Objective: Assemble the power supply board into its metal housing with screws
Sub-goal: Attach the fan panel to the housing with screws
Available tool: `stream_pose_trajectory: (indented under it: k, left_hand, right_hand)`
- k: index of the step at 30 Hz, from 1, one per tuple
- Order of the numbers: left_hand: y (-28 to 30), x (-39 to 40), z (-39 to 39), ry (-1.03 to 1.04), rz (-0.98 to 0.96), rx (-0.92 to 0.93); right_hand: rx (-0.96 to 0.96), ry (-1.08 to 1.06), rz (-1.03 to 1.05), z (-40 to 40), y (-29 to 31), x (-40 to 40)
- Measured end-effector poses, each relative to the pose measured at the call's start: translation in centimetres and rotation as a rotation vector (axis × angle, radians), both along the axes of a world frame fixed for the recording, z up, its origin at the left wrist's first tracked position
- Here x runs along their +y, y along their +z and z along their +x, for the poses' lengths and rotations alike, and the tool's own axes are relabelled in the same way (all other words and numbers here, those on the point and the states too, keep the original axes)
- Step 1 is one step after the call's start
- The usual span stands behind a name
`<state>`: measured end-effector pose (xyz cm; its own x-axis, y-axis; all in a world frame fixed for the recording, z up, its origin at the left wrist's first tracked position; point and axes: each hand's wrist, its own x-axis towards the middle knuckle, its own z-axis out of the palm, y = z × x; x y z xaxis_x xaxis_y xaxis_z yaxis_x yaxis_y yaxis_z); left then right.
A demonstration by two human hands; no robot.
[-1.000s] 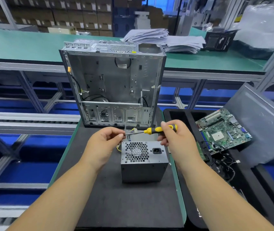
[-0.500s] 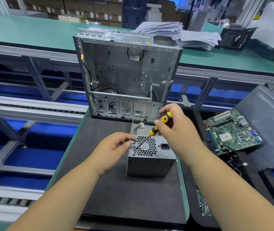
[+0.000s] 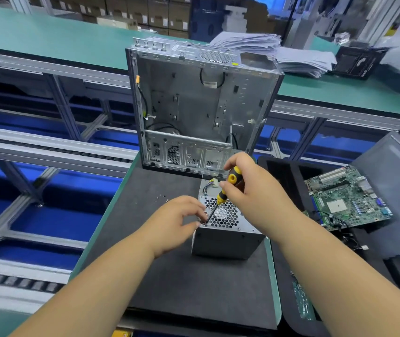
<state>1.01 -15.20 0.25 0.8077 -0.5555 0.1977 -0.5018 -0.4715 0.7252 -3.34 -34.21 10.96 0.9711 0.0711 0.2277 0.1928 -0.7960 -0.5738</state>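
A grey metal power supply housing [image 3: 225,242] stands on the black mat, its honeycomb fan grille facing up. My right hand [image 3: 254,193] grips a yellow-and-black screwdriver [image 3: 228,186], tilted, with its tip down at the near left corner of the top face. My left hand [image 3: 172,224] sits beside that corner, thumb and fingertips pinched around the tip, where a small screw seems to sit. Wires with a white connector [image 3: 214,183] poke out behind the housing.
An open computer case [image 3: 199,110] stands upright just behind. Several loose screws [image 3: 161,197] lie on the black mat [image 3: 169,283] to the left. A green motherboard [image 3: 347,198] rests in a black tray on the right. Conveyor rails run along the left.
The screwdriver swung from level to pointing down, and its tip came onto the housing's near left corner. My left hand followed the tip down. The view shifted left.
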Motion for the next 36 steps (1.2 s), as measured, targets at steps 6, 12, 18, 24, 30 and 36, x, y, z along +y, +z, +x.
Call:
stream_pose_trajectory:
  k: [6, 12, 18, 24, 30, 36]
  left_hand:
    - [-0.3, 0.0, 0.2, -0.023, -0.042, 0.054]
    - [-0.1, -0.1, 0.5, -0.009, -0.072, 0.177]
    - [-0.1, 0.2, 0.7, -0.006, -0.092, 0.221]
    - [0.0, 0.1, 0.6, 0.002, -0.136, 0.261]
    - [0.4, 0.2, 0.8, -0.015, -0.105, 0.276]
    - [0.7, 0.2, 1.0, -0.023, -0.097, 0.29]
  right_hand:
    - [0.095, 0.186, -0.173, 0.4, 2.4, 1.0]
    - [0.13, 0.304, -0.522, 1.3, 4.7, 2.2]
    - [0.144, 0.251, -0.707, 1.8, 5.7, 3.5]
    - [0.091, 0.001, -0.929, 2.6, 5.0, 3.7]
    - [0.133, 0.017, -0.663, 2.0, 4.4, 2.4]
    - [0.12, 0.123, -0.592, 1.9, 4.7, 2.2]
